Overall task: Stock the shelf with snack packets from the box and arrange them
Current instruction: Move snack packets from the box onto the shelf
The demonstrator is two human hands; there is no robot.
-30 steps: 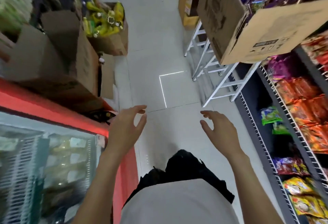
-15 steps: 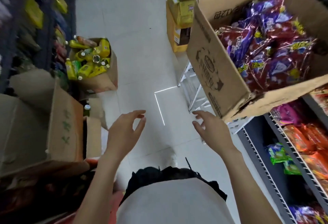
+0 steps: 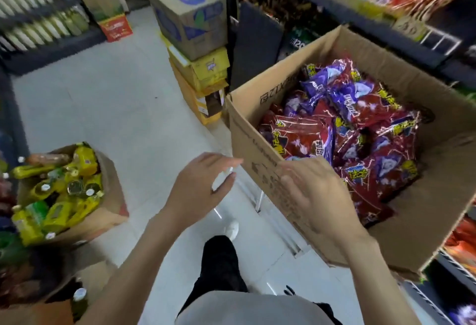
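Observation:
A large open cardboard box (image 3: 257,142) stands at the right, filled with several red and purple snack packets (image 3: 355,124). My right hand (image 3: 314,196) lies over the box's near wall with its fingers spread, the fingertips at the top edge. My left hand (image 3: 203,185) hovers just left of the box, fingers straight and holding nothing. The shelf (image 3: 458,257) with orange packets shows at the right edge, below the box.
A box of yellow and green bottles (image 3: 61,196) sits on the floor at the left. Stacked blue and yellow cartons (image 3: 195,41) stand behind the snack box. Bottle shelves line the far left. White floor tiles lie between.
The view has tilted up and the box has come closer. Both hands moved forward; the right one has reached the box's near wall.

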